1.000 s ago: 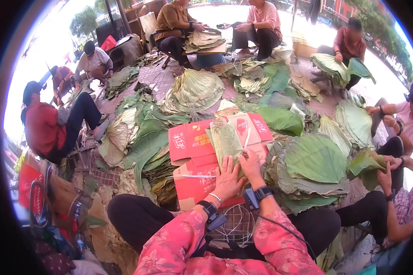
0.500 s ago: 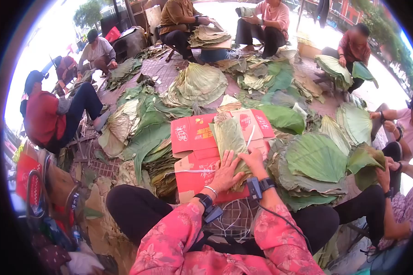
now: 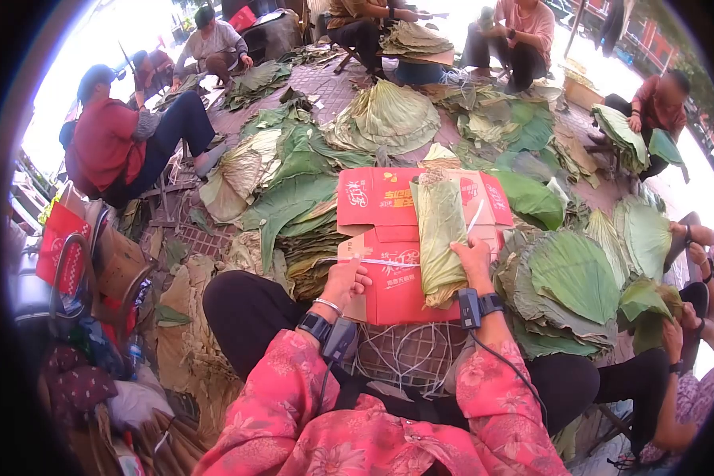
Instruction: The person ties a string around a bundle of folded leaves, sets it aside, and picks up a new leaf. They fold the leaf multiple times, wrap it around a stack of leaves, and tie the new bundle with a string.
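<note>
A long bundle of folded dried lotus leaves (image 3: pixel 438 230) lies on a flattened red cardboard box (image 3: pixel 385 293) in front of me. My right hand (image 3: pixel 474 263) grips the bundle's right side near its lower end, thumb on top. At the box's left edge, my left hand (image 3: pixel 346 282) is closed with curled fingers on a white strap (image 3: pixel 389 262), which runs across the cardboard towards the bundle. The strap's middle is hidden under the leaves, and a second piece shows at the bundle's upper right.
Stacked lotus leaves (image 3: pixel 567 274) stand to my right, and another leaf pile (image 3: pixel 313 238) is at left. A fan-shaped leaf heap (image 3: pixel 385 119) lies ahead. Loose white straps (image 3: pixel 408 357) lie below the box. Several people sit around, one in a red top (image 3: pixel 111 155).
My left hand has left the bundle and moved left to the strap. My right hand has shifted to the bundle's right side. The view has turned slightly left.
</note>
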Demonstrator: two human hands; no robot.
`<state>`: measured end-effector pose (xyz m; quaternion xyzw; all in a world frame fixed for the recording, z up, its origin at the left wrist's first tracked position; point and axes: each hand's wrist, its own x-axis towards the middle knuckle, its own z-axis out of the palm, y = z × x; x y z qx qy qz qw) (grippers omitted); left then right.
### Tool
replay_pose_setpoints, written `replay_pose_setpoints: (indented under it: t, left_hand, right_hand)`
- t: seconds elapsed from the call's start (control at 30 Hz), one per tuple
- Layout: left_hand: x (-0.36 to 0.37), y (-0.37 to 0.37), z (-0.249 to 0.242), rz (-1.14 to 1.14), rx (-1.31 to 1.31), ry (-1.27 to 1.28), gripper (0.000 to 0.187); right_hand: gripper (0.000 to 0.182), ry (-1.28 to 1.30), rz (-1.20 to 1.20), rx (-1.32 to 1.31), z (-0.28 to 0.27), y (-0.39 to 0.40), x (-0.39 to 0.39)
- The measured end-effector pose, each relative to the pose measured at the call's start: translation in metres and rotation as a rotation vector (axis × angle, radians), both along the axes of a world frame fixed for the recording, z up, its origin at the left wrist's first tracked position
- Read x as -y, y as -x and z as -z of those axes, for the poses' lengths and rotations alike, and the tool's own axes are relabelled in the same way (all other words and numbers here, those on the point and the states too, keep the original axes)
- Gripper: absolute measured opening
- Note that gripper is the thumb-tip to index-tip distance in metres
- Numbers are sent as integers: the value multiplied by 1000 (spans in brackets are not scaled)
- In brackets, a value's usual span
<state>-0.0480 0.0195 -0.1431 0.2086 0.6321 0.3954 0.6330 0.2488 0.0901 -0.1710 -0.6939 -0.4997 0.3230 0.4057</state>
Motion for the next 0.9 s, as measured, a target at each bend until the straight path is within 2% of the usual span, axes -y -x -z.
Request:
replay_pose_setpoints:
  t: [0.03, 0.17, 0.27, 0.37, 0.47, 0.6, 0.63, 0.73, 0.83, 0.9]
  left_hand:
    - [-7, 4, -8, 121, -93, 1, 49]
    - [-27, -1, -26, 477, -839, 26, 47]
    - [-34, -6, -15, 484, -851, -26, 42]
    - [-37, -3, 5, 364, -615, -159, 36]
    - [-34, -15, 1, 245, -862, -94, 34]
    - [-29, -18, -18, 349, -951, -119, 43]
    - [-36, -12, -3, 411, -963, -116, 44]
    - [-36, -10, 4, 310, -787, -192, 38]
    - [-34, -9, 2, 194, -519, -104, 30]
    - [-32, -9, 0, 167, -497, -80, 26]
  right_hand:
    - [38, -6, -2, -6, -1, 0, 0]
    - [41, 16, 16, 103, -15, 7, 8]
    - [45, 45, 22, 206, -20, 11, 11]
    - [47, 57, -15, 174, -14, 10, 9]
    - [47, 80, -29, 176, -14, 6, 7]
    - [46, 95, 0, 221, -22, 14, 14]
    - [46, 93, -1, 222, -26, 16, 15]
    - [46, 64, -11, 237, -24, 15, 14]
    - [46, 36, -30, 259, -23, 15, 14]
    - [47, 23, -45, 268, -21, 14, 14]
